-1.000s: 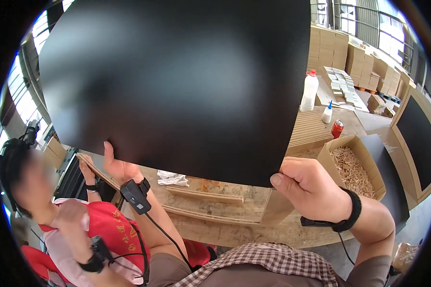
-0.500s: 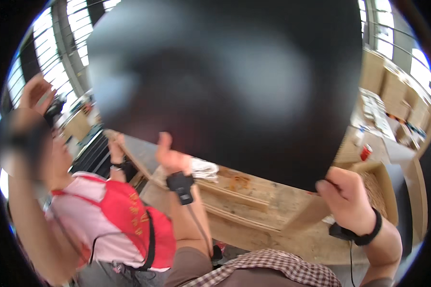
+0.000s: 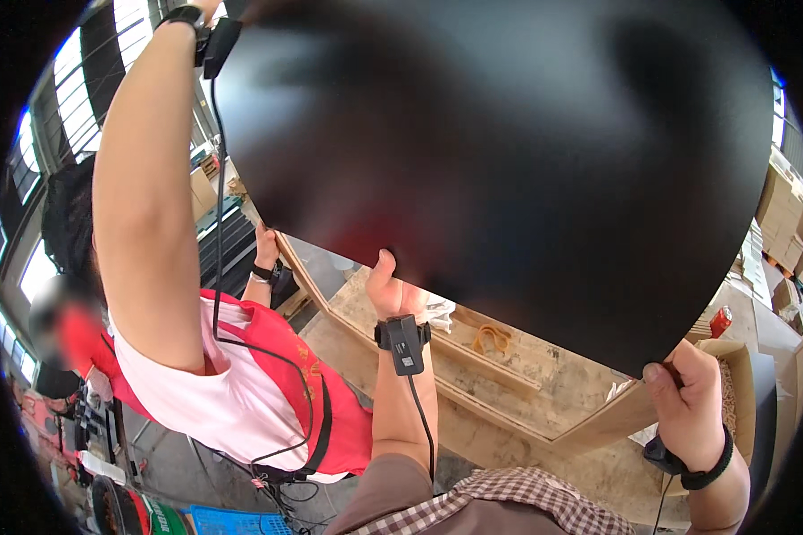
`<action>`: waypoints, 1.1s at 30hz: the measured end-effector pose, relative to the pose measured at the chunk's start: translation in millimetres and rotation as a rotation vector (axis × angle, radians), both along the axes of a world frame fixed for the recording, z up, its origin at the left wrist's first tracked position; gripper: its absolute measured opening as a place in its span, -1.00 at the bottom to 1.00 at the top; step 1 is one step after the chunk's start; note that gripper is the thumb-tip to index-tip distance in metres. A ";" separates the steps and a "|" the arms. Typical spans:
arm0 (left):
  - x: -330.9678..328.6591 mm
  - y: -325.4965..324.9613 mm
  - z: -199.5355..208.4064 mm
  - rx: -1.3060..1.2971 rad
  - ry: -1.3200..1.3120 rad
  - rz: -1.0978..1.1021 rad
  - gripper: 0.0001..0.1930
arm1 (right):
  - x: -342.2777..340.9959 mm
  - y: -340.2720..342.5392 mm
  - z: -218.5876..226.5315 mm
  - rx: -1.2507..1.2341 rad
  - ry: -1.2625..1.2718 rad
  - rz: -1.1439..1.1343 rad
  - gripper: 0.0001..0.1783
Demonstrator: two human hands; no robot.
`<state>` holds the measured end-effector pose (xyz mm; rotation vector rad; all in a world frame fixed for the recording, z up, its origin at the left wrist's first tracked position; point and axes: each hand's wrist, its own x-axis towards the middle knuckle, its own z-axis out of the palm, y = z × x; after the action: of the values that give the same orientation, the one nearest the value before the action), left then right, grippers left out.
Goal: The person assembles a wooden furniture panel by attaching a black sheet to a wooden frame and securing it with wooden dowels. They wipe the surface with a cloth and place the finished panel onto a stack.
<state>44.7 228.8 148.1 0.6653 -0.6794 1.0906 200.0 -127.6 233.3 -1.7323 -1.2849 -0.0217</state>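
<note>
A large, smooth black panel [image 3: 526,178] is held up in front of me, tilted, and fills most of the upper view. My left hand [image 3: 397,290] grips its lower edge, thumb on the near face and the other fingers behind. My right hand [image 3: 691,392] is closed on the panel's lower right corner. Below and behind the panel lies a long wooden frame [image 3: 509,379]. To my left a co-worker in a red apron [image 3: 281,357] reaches one arm [image 3: 147,192] up beside the panel's upper left edge; that hand is mostly cut off.
The co-worker's other hand [image 3: 266,245] is near the panel's lower left corner. A white cloth bundle [image 3: 439,310] and a tan looped band [image 3: 491,341] lie by the frame. At right stand an open cardboard box [image 3: 742,370] and a red can [image 3: 721,319]. A blue crate [image 3: 241,521] is at lower left.
The panel and both my hands have shifted right in view. The co-worker's raised arm has moved up and right, to beside the panel's upper left edge.
</note>
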 end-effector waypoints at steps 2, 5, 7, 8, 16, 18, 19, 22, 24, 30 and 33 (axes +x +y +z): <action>2.1 -0.2 2.0 -0.013 0.008 0.024 -0.56 | 0.3 -2.8 0.6 -0.007 -0.039 -0.015 -0.79; 2.8 -7.7 8.9 -0.047 0.126 0.124 -0.50 | -1.1 -5.0 4.3 -0.011 -0.088 -0.021 -0.79; -0.4 -6.3 9.2 -0.059 0.143 0.131 -0.51 | -2.8 -3.9 5.9 0.000 -0.070 -0.011 -0.79; -1.5 -5.8 9.7 -0.066 0.152 0.134 -0.52 | -3.0 -3.5 5.9 0.005 -0.060 -0.007 -0.79; 4.8 12.8 -2.1 0.058 0.060 -0.113 -0.54 | -5.6 -10.9 6.5 0.023 -0.078 -0.026 -0.81; 4.4 12.0 -1.6 0.057 0.059 -0.113 -0.53 | -7.1 -9.7 6.3 0.045 -0.056 -0.015 -0.82; 4.4 9.5 -0.8 0.060 0.043 -0.112 -0.53 | -7.8 -8.6 6.6 0.057 -0.044 -0.012 -0.82; 3.9 3.9 -1.3 0.053 0.005 -0.132 -0.53 | -5.1 -14.4 0.5 0.060 -0.035 0.000 -0.84; 5.1 -0.8 -3.2 0.038 0.010 -0.116 -0.54 | -4.4 -16.1 -5.7 0.069 -0.047 0.000 -0.84; 1.5 -0.4 1.9 -0.010 0.056 -0.061 -0.55 | -3.5 -8.7 0.2 0.057 -0.079 -0.025 -0.82; 2.4 0.9 0.3 -0.016 0.043 -0.083 -0.55 | -4.2 -10.7 0.3 0.043 -0.091 -0.039 -0.80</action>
<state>47.1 229.7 148.4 0.6398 -0.6551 1.0016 195.8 -138.4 233.6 -1.7357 -1.3075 -0.1517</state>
